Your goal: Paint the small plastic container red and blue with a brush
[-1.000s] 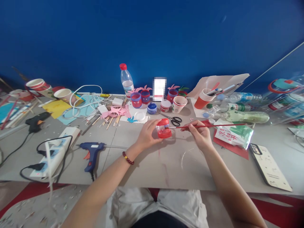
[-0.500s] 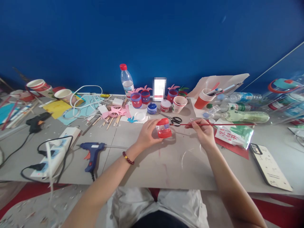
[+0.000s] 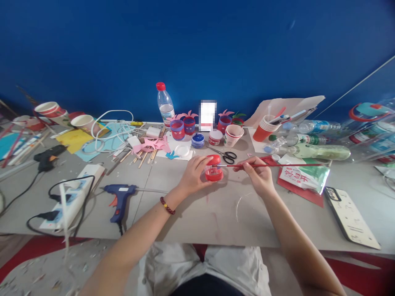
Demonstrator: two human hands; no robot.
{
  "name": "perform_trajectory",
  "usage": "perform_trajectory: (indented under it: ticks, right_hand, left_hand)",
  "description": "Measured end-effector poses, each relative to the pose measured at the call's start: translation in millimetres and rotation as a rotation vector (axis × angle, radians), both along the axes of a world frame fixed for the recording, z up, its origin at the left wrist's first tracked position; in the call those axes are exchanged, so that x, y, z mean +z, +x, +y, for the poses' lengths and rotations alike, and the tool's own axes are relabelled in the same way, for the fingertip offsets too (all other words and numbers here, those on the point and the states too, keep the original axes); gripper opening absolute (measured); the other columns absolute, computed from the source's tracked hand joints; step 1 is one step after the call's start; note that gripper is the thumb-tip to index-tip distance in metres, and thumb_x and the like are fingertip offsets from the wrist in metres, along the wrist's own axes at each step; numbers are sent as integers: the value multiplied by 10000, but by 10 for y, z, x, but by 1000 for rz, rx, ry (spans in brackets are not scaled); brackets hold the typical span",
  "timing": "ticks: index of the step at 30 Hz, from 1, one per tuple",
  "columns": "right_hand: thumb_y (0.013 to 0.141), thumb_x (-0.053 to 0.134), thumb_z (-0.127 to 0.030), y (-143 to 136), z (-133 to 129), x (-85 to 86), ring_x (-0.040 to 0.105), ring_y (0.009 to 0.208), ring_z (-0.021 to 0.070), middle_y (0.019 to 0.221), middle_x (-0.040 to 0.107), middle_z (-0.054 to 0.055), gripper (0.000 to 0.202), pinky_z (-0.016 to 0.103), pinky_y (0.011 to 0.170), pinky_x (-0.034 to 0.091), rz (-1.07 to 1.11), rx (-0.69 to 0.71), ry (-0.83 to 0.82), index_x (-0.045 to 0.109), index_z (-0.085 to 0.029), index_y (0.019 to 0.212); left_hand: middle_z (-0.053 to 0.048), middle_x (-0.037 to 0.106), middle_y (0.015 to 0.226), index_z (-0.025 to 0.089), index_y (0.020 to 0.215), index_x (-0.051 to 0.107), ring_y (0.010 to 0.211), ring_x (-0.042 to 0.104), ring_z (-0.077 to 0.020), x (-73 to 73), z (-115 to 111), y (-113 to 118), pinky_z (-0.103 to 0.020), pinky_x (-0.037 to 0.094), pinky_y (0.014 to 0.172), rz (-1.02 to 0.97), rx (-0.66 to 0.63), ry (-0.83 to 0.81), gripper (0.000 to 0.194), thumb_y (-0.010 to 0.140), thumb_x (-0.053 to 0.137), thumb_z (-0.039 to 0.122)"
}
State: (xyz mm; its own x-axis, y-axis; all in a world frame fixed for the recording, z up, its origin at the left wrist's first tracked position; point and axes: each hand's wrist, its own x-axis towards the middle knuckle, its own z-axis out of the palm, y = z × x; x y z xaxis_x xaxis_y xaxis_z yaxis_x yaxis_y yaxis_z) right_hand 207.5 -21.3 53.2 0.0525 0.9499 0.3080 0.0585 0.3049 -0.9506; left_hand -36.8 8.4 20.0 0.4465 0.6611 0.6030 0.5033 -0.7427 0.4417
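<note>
**Containers and Grip State**

Clear bottle (image 3: 166,107): upright, red cap fitted. Red paper cups (image 3: 263,129): stacked, holding pens (image 3: 282,118). White paper cup (image 3: 233,136): contents too small to identify. Blue jar (image 3: 198,141): open, blue paint inside. Red-banded clear plastic piece (image 3: 214,174): between my hands, its side gripped by my left hand (image 3: 193,176). Red brush (image 3: 290,165): pinched in my right hand (image 3: 259,176), its front end at the piece's opening.
</note>
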Motion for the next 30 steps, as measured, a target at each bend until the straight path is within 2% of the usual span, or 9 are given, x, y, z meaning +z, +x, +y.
perform_trajectory:
  ticks: [6, 11, 17, 22, 26, 30]
  right_hand:
    - [874, 676, -489, 3, -21, 70, 734, 711, 188, 735, 752, 41, 282, 335, 705, 587, -44, -33, 19, 646, -212, 826]
    - [872, 674, -494, 59, -1, 89, 728, 689, 196, 721, 746, 41, 289, 357, 701, 585, -69, -74, 49, 644, -213, 815]
    - [889, 666, -447, 170, 44, 11, 727, 741, 195, 717, 737, 27, 243, 408, 854, 560, -133, -175, 68, 639, -213, 831]
    - [920, 630, -355, 59, -34, -57, 728, 789, 197, 833, 739, 46, 142, 352, 743, 574, -206, -202, 104, 627, -215, 901]
    - [919, 610, -248, -143, -167, -29, 719, 851, 207, 907, 741, 54, 33, 361, 769, 570, -443, -200, 271, 641, -242, 926]
    - [912, 563, -149, -296, -258, 21, 708, 830, 205, 861, 727, 47, 132, 355, 740, 575, -535, -167, 500, 623, -261, 948]
  left_hand:
    - [-117, 599, 1322, 244, 1422, 403, 1199, 559, -294, -21, 5, -4, -496, 454, 1055, -20, 3, 25, 736, 824, 696, 557]
    - [-115, 592, 1338, 257, 1420, 397, 1221, 556, -296, 5, -1, -21, -499, 467, 1050, -41, 10, -21, 746, 806, 727, 524]
    - [-102, 600, 1318, 275, 1399, 415, 1216, 560, -304, 5, 1, -31, -501, 460, 1053, -34, 71, -62, 792, 737, 795, 481]
    - [-110, 633, 1263, 248, 1397, 437, 1144, 587, -295, -7, 8, -15, -474, 458, 1028, -29, 127, 26, 825, 724, 776, 583]
    - [-105, 669, 1197, 227, 1385, 456, 1055, 616, -284, -11, 6, 9, -459, 473, 971, -39, 154, 116, 798, 726, 777, 542]
    - [-116, 679, 1189, 210, 1369, 473, 1038, 628, -294, -8, -1, 30, -462, 469, 955, -16, 212, 128, 765, 717, 788, 456]
